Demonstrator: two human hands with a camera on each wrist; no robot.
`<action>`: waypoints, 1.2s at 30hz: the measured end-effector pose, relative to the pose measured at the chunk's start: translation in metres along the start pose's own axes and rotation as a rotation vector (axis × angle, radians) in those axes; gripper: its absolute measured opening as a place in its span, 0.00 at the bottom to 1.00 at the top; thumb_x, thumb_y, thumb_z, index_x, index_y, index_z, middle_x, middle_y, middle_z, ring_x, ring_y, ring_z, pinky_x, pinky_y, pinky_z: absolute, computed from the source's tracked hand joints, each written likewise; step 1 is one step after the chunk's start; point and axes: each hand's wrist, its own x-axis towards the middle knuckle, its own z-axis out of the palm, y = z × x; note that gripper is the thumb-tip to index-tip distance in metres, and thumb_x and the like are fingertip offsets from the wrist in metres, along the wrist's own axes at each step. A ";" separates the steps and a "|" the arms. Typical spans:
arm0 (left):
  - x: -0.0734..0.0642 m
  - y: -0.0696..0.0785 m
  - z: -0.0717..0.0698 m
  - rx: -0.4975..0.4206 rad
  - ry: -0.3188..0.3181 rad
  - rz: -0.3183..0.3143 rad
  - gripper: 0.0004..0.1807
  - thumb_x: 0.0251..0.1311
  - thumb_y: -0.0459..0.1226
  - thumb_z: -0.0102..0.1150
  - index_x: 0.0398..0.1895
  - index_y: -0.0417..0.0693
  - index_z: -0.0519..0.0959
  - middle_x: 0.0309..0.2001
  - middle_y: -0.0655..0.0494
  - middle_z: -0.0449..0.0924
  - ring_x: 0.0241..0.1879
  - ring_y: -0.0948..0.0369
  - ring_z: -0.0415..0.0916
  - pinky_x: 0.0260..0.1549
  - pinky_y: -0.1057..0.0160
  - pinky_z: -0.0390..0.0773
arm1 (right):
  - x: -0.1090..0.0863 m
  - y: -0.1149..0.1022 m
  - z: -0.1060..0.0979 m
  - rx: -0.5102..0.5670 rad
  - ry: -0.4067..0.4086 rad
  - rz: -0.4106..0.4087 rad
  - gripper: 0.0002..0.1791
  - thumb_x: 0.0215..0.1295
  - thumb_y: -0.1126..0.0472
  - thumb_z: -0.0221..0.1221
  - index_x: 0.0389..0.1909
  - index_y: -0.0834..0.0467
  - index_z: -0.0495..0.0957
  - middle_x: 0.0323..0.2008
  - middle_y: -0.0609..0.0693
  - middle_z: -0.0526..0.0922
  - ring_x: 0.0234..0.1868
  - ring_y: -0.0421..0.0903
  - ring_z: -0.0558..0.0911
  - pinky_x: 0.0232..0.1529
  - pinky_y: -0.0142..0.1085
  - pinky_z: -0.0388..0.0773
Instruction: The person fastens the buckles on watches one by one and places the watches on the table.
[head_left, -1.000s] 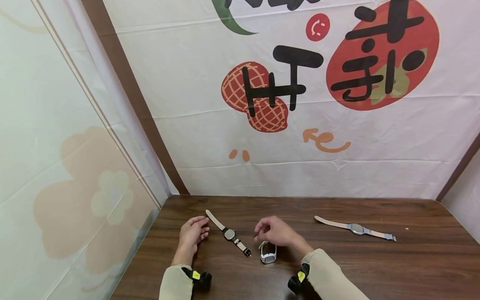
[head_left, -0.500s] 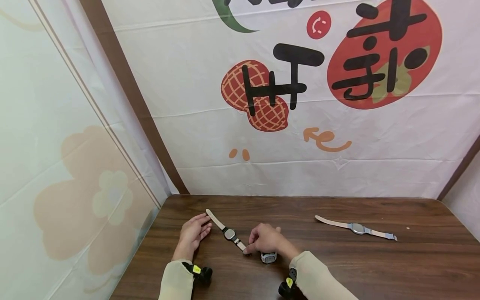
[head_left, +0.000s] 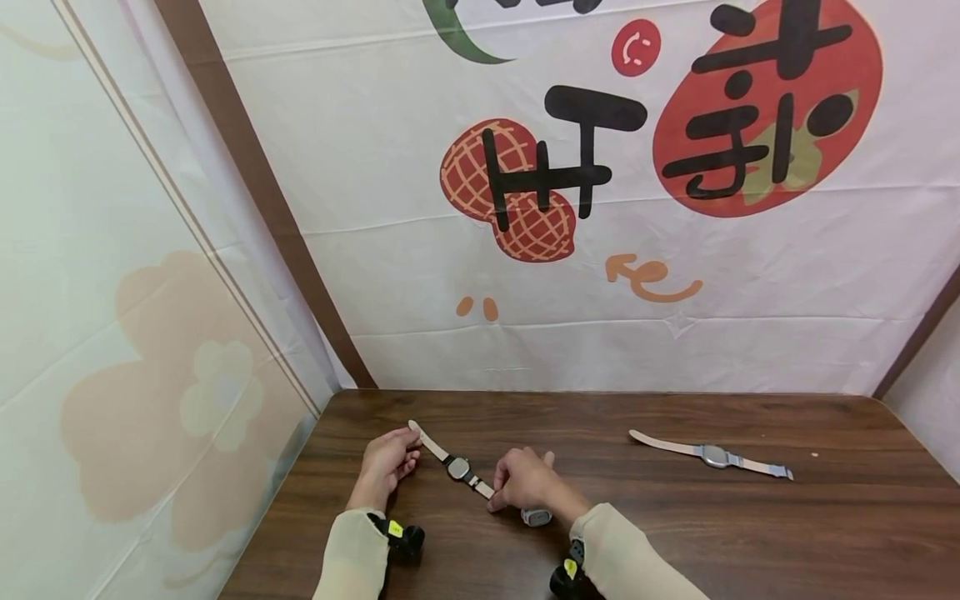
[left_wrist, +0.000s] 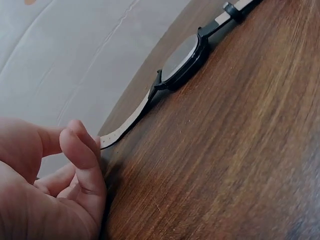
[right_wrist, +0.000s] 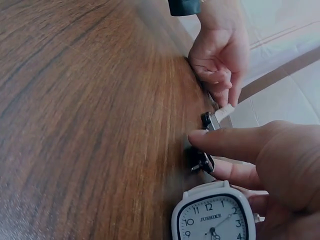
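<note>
A wristwatch [head_left: 458, 468] with a black case lies face down and stretched out on the table, the pale underside of its strap upward. My left hand [head_left: 386, 461] pinches the tip of the long strap [left_wrist: 122, 131] between thumb and fingers. At the other end, my right hand [head_left: 527, 479] pinches the short strap near its black buckle [right_wrist: 206, 164]. Just under the right hand stands a white wristwatch [right_wrist: 212, 217], its square dial facing me in the right wrist view. In the head view that hand hides most of its strap.
A second stretched-out watch [head_left: 715, 456], with a light blue strap edge and pale lining, lies to the right on the brown wooden table [head_left: 847, 525]. A printed white cloth [head_left: 420, 358] hangs behind the table's far edge.
My right hand has come down and left from above the white watch to the black watch's buckle end. The left fingers have closed on the strap tip.
</note>
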 end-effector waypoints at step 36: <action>-0.024 0.005 0.021 -0.370 -0.165 0.175 0.19 0.77 0.37 0.44 0.64 0.34 0.68 0.52 0.41 0.82 0.44 0.57 0.84 0.45 0.62 0.83 | 0.000 0.026 -0.044 0.582 0.146 -0.048 0.05 0.62 0.69 0.58 0.36 0.64 0.83 0.33 0.59 0.85 0.26 0.42 0.80 0.38 0.49 0.82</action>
